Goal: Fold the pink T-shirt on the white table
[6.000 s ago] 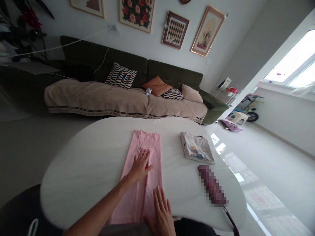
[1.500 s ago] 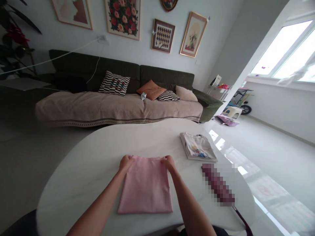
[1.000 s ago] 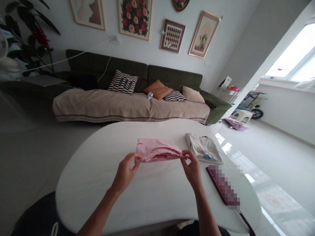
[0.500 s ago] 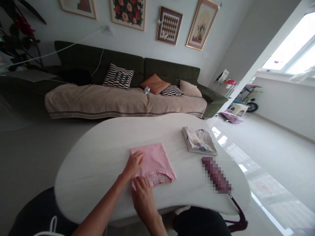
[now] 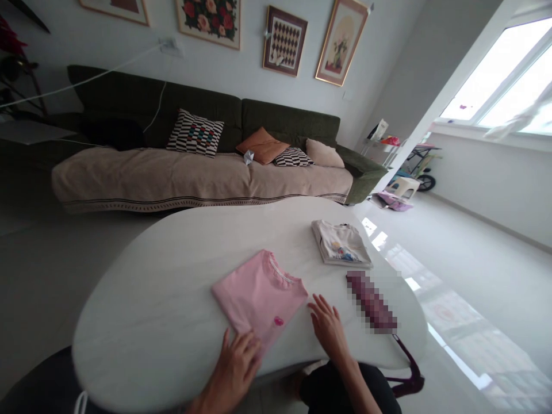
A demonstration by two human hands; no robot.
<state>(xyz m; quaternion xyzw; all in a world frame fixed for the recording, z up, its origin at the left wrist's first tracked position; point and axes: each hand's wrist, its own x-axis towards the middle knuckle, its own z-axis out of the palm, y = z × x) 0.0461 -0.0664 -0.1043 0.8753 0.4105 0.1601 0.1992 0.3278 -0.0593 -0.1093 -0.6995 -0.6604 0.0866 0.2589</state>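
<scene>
A folded pink shirt (image 5: 259,293) lies flat on the white table (image 5: 150,287), turned at an angle, its ribbed collar at the far right. A small darker pink heart-like mark shows on its front. My left hand (image 5: 237,362) rests on the shirt's near corner, fingers spread. Just off the shirt's right corner is my right hand (image 5: 326,323), open above the table, fingers stretched and holding nothing. Beyond it, folded pale shirts (image 5: 342,244) with a printed picture form a stack near the table's right side.
A pixelated dark red object (image 5: 371,302) with a dark stand (image 5: 409,368) is at the table's right edge. Behind the table stands a green sofa (image 5: 150,98) with a beige cover and several cushions. Sunlight falls on the floor at right.
The pink shirt has been turned, its collar now away from me and the heart-like mark showing. My right hand has moved right, off the shirt; my left is at its near corner.
</scene>
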